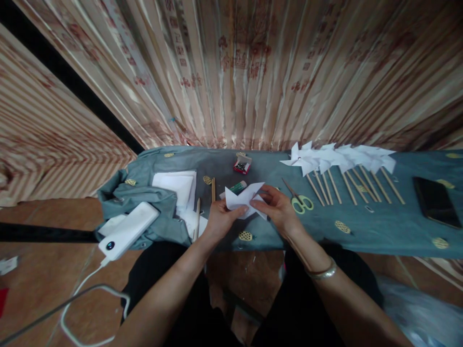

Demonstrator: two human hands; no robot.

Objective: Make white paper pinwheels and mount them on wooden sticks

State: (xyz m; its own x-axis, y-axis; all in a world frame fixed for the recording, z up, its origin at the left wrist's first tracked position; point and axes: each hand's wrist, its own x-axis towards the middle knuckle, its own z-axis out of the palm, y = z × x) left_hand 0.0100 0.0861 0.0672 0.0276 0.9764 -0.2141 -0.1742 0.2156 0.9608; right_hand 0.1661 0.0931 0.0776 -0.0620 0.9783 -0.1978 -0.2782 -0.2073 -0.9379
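A white paper pinwheel (243, 198), its blades partly folded inward, is held above the cloth between my two hands. My left hand (223, 215) pinches its left side, thumb on top near the centre. On the right side, my right hand (277, 206) grips a blade with thumb and fingers. Just behind the paper lies a green glue stick (237, 187), partly covered. Green-handled scissors (299, 200) rest right of my right hand. A small red box of pins (242, 165) stands open farther back. Loose wooden sticks (213, 189) lie left of the paper.
Several finished pinwheels (336, 156) on sticks overlap at the back right. A black phone (436, 201) lies at far right. Paper sheets (175, 185), a pencil-like stick (197, 219) and a white power bank (130, 230) with a cable are on the left. A curtain (231, 86) hangs behind.
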